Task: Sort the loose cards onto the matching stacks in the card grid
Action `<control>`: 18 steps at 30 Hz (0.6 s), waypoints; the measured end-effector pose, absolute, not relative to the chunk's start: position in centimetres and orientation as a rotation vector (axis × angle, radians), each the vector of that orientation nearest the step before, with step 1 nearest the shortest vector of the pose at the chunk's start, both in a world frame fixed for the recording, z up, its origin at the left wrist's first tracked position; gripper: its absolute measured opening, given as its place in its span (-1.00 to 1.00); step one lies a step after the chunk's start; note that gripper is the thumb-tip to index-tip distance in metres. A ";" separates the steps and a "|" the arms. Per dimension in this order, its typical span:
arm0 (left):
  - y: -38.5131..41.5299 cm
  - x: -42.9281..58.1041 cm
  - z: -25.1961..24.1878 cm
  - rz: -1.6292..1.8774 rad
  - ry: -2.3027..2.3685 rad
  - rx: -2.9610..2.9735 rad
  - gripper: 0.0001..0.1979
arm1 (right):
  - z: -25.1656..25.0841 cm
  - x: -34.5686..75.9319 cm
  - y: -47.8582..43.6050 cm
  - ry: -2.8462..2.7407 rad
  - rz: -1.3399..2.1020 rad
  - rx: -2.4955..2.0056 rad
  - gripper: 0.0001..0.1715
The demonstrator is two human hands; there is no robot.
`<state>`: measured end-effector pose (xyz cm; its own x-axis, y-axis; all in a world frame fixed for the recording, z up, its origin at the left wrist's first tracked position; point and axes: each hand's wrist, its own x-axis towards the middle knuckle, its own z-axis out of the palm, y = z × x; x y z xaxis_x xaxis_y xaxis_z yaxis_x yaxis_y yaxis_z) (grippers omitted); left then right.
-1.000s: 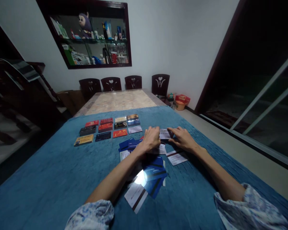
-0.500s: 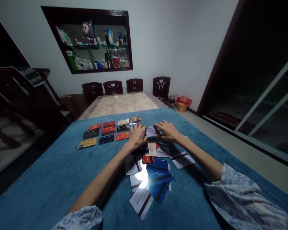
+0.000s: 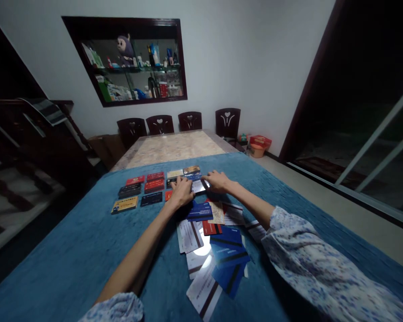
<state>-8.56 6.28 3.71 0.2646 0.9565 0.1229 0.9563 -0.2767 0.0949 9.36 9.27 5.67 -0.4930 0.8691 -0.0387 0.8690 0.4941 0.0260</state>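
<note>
Both my hands reach forward over a blue cloth (image 3: 70,250). My left hand (image 3: 181,191) and my right hand (image 3: 217,180) meet on a pale card (image 3: 200,185) at the right end of a neat grid of cards (image 3: 144,188). The fingers of both hands curl down onto that card and press it against the cloth. The grid holds red, black, yellow and pale cards in rows. Nearer me lies a loose heap of blue, white and red cards (image 3: 218,241), partly under my forearms.
The cloth covers the near part of a long table; its bare marble top (image 3: 174,145) shows beyond. Several dark chairs (image 3: 188,120) stand at the far end under a wall cabinet (image 3: 134,62). A glass sliding door (image 3: 372,147) is on the right, a staircase on the left.
Both hands have moved forward and left with the pale card, from beside the loose heap to the right end of the card grid. My view has shifted forward with them.
</note>
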 end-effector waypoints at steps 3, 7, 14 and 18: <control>6.9 -8.9 2.9 0.234 1.915 2.480 -0.70 | 5.3 8.8 10.0 2.666 -0.006 1.526 -0.42; 7.5 -9.1 2.0 0.199 1.947 2.451 -0.72 | 4.6 8.5 11.1 2.661 -0.024 1.481 -0.43; 8.2 -9.4 1.5 0.187 1.932 2.391 -0.74 | 4.2 8.4 12.4 2.704 -0.083 1.380 -0.48; 8.3 -9.5 1.7 0.126 1.968 2.364 -0.76 | 4.5 8.0 12.8 2.681 -0.076 1.359 -0.47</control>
<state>-9.51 8.31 1.67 0.1802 0.9834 0.0220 0.9782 -0.1815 0.1010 7.95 12.84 4.48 -0.5845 0.7988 -0.1426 0.8056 0.5923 0.0155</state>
